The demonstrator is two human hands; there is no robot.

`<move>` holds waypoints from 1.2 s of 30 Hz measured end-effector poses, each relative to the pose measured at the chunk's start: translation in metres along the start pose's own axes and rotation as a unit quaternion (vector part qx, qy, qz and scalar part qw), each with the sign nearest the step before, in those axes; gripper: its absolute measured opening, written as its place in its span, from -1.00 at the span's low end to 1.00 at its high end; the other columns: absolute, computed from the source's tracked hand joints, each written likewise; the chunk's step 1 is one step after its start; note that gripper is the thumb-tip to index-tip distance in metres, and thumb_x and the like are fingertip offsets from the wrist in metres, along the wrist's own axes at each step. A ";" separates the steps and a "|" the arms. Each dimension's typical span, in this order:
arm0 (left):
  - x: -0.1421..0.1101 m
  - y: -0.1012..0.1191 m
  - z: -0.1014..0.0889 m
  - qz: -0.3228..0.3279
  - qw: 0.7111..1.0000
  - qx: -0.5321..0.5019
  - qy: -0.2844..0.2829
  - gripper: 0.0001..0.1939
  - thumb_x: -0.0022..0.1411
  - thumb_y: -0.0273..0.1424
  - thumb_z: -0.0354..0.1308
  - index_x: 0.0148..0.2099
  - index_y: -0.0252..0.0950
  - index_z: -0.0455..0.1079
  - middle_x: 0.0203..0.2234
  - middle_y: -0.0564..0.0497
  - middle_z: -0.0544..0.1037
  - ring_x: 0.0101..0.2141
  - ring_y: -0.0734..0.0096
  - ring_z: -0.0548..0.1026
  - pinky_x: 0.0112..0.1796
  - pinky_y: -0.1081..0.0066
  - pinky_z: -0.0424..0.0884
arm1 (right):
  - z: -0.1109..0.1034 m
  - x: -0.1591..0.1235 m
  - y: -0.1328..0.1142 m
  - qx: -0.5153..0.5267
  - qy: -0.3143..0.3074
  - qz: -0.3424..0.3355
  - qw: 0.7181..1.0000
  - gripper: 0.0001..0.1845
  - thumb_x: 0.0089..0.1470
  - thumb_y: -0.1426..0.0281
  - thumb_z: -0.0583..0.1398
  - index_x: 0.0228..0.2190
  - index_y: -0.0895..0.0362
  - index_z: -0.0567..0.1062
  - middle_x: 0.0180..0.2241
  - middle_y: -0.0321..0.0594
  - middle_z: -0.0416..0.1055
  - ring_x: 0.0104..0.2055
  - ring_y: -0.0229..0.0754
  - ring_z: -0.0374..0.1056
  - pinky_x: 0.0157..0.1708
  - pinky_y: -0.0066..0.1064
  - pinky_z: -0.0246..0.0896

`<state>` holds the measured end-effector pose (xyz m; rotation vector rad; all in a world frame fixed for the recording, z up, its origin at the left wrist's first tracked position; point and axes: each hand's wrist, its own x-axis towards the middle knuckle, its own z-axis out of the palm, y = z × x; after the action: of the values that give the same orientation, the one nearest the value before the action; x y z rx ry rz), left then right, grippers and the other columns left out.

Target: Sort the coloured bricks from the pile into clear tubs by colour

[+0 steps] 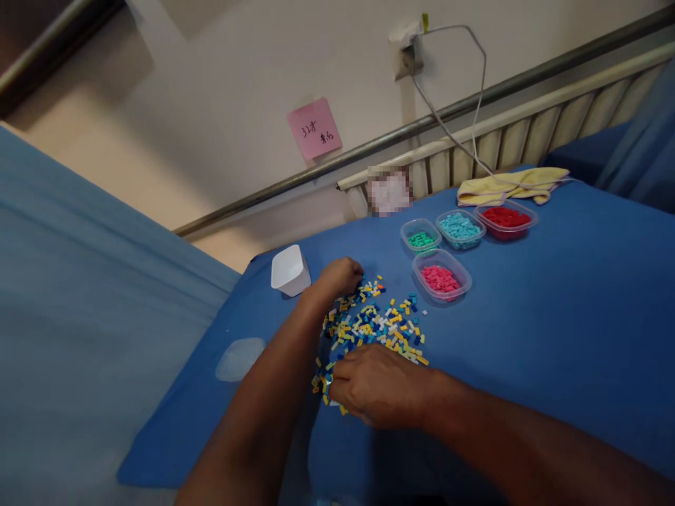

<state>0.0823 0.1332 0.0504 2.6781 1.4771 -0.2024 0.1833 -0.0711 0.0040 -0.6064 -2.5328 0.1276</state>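
Note:
Small building bricks [377,320] in yellow, blue, white and teal lie in a loose pile on the blue sheet. At the pile's far edge, my left hand [342,276] has its fingers closed and pointing down, with a bit of teal by the fingertips. My right hand [377,385] rests over the near edge, its fingers curled inward among the bricks. What either hand pinches is hidden. Right of the pile stands a clear tub of pink bricks [441,277]. Behind it are tubs of green bricks [420,239], light blue bricks [460,228] and red bricks [506,218].
A white container [290,270] lies tipped beyond my left forearm, and a clear lid [240,359] is on the sheet to the left. A yellow cloth [511,186] and a cable [448,133] are at the back by the bed rail [506,130]. A blue curtain [95,316] hangs at left.

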 end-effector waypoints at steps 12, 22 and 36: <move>-0.039 -0.034 0.026 -0.044 0.978 -0.192 0.071 -0.72 0.28 -0.26 0.21 -0.06 -0.32 0.58 -0.28 -0.08 0.68 -0.29 0.25 0.59 -0.22 0.34 0.46 | 0.005 -0.003 0.002 -0.001 -0.007 -0.005 1.000 -0.88 0.31 0.38 0.20 -0.20 0.11 0.55 -0.28 -0.24 0.56 -0.27 -0.12 0.42 -0.34 -0.26 0.18; -0.062 -0.034 0.037 0.029 0.897 -0.424 0.117 -0.67 0.22 -0.28 0.31 0.00 -0.31 0.55 -0.19 -0.08 0.67 -0.20 0.32 0.60 -0.09 0.29 0.51 | 0.008 -0.002 -0.001 -0.006 -0.003 -0.010 1.000 -0.88 0.32 0.40 0.18 -0.21 0.11 0.55 -0.29 -0.25 0.56 -0.26 -0.12 0.42 -0.33 -0.27 0.20; -0.009 0.082 -0.010 0.178 0.882 -0.408 0.152 -0.65 0.37 -0.38 0.23 0.16 -0.36 0.52 0.05 -0.22 0.63 -0.02 0.26 0.59 -0.02 0.29 0.52 | -0.001 -0.009 0.012 -0.003 -0.020 0.031 0.999 -0.81 0.34 0.38 0.15 -0.21 0.14 0.57 -0.26 -0.17 0.56 -0.25 -0.12 0.43 -0.22 -0.28 0.27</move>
<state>0.1483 0.0834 0.0620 2.2256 0.7923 0.7272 0.1956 -0.0644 -0.0024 -0.6922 -2.5545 0.1575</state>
